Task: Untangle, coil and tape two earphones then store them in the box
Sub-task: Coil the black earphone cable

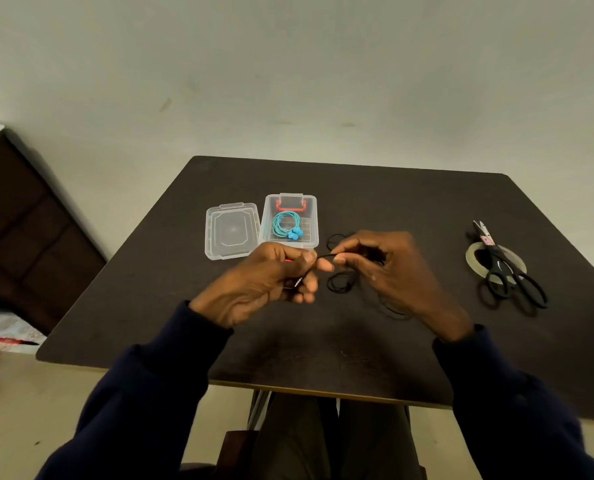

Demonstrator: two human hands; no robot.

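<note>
Our left hand (268,282) is curled round the black earphone cable (325,257), thumb and forefinger pinching it, with the silver jack plug (298,281) poking out below the fingers; our right hand (385,268) pinches the same cable just beside it between thumb and forefinger, the other fingers loosely bent. A short stretch of cable runs taut between the two hands; the rest lies in loose black loops on the dark table (358,344), under and behind the right hand.

The clear plastic box (314,221) stands open just beyond the left hand; the turquoise earphones (287,225) lie coiled inside it, buds together at the near side; its lid (231,232) lies beside it on the left, touching it. Well off to the right the black scissors (507,270) rest across the roll of clear tape (473,259).
</note>
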